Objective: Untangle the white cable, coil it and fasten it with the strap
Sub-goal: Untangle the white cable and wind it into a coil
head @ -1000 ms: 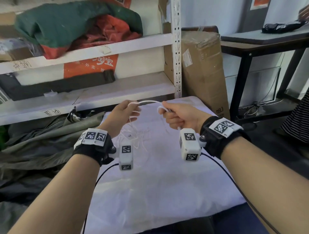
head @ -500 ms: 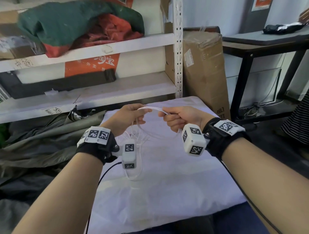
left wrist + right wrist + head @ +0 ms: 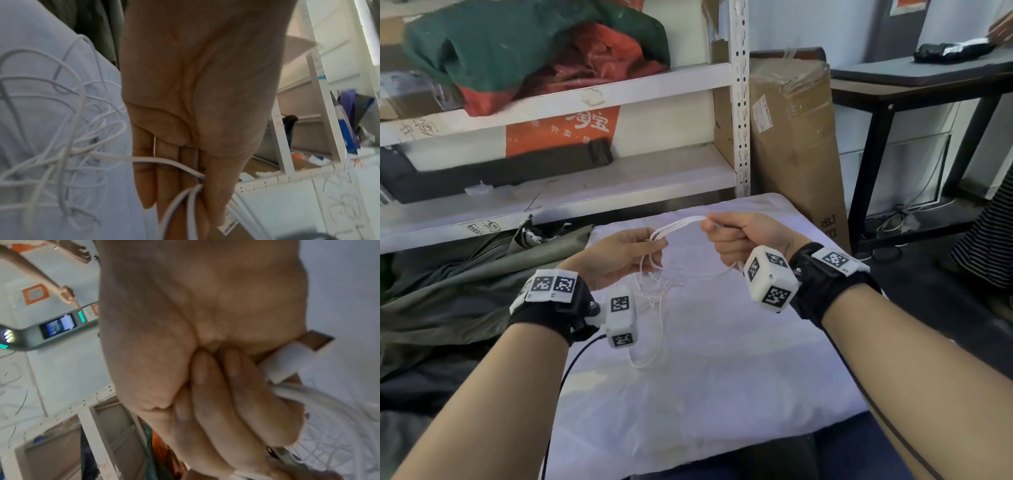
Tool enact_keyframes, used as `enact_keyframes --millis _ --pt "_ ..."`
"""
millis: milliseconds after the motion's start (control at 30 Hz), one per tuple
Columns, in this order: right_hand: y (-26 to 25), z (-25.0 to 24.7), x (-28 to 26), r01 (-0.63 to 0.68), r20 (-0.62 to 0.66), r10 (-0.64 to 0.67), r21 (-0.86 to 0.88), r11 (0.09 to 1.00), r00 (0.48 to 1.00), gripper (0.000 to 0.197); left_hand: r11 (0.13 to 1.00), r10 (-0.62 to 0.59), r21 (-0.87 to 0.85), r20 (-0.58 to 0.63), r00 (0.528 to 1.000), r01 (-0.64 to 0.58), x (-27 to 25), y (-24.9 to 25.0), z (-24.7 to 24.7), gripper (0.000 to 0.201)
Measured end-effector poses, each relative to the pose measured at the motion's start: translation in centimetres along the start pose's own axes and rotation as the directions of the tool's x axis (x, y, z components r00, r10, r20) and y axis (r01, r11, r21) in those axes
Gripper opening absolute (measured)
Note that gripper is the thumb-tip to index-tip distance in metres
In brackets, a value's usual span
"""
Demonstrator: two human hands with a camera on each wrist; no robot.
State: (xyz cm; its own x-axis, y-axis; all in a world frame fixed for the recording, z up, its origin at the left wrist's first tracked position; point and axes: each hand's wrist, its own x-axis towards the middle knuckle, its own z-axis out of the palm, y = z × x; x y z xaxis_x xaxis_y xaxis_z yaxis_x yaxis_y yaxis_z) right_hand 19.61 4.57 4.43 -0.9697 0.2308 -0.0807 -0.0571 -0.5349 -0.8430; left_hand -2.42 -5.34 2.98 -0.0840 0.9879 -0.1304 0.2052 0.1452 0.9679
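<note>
The thin white cable [image 3: 677, 225] runs as several parallel strands between my two hands, above a white cloth [image 3: 722, 394]. My left hand [image 3: 625, 251] pinches the strands between thumb and fingers. In the left wrist view the strands [image 3: 185, 168] cross my fingers [image 3: 164, 178] and lead to a loose tangle [image 3: 61, 146]. That tangle [image 3: 654, 291] hangs below the left hand, with a long loop [image 3: 650, 356] lying on the cloth. My right hand [image 3: 739, 238] is a fist gripping the strands. Its wrist view shows a white plug [image 3: 284, 361] jutting from the fist [image 3: 216, 402]. No strap is visible.
A white shelf unit [image 3: 739, 102] with green and red fabric [image 3: 534, 51] stands behind the cloth. A tall cardboard box [image 3: 794, 144] and a black table [image 3: 914, 82] are at the right. Olive fabric [image 3: 465, 291] is heaped on the left. A person in striped clothes [image 3: 989, 240] is at the far right.
The hands have drawn apart and the right hand has risen, so the round loop between them is now a taut bundle of strands. More tangle hangs below the left hand.
</note>
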Motion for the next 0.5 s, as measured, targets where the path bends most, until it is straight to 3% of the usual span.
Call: enact_keyframes --millis 100,200,333,433,500 --pt "-0.1 -0.4 0.2 0.136 0.0 -0.139 0.202 0.97 0.99 0.032 0.988 -0.054 0.145 0.039 0.998 0.048 0.2 -0.5 0.5 0.034" --pt "-0.7 -1.1 0.3 0.263 0.008 -0.301 0.461 0.848 0.954 0.019 0.933 -0.168 0.332 0.065 0.984 0.138 0.1 -1.4 0.6 0.037" --pt "-1.7 -2.5 0.8 0.535 -0.345 -0.41 0.553 0.638 0.845 0.031 0.792 -0.215 0.576 -0.046 0.976 0.202 -0.1 -2.6 -0.4 0.021" --pt "-1.5 -3.5 0.8 0.685 -0.578 -0.378 0.533 0.497 0.723 0.042 0.654 -0.203 0.727 -0.097 0.974 0.208 -0.2 -2.7 -1.1 0.018" --pt "-1.4 -3.9 0.8 0.755 -0.705 -0.327 0.456 0.471 0.63 0.042 0.516 -0.174 0.832 -0.133 0.976 0.205 -0.3 -2.8 -1.4 0.019"
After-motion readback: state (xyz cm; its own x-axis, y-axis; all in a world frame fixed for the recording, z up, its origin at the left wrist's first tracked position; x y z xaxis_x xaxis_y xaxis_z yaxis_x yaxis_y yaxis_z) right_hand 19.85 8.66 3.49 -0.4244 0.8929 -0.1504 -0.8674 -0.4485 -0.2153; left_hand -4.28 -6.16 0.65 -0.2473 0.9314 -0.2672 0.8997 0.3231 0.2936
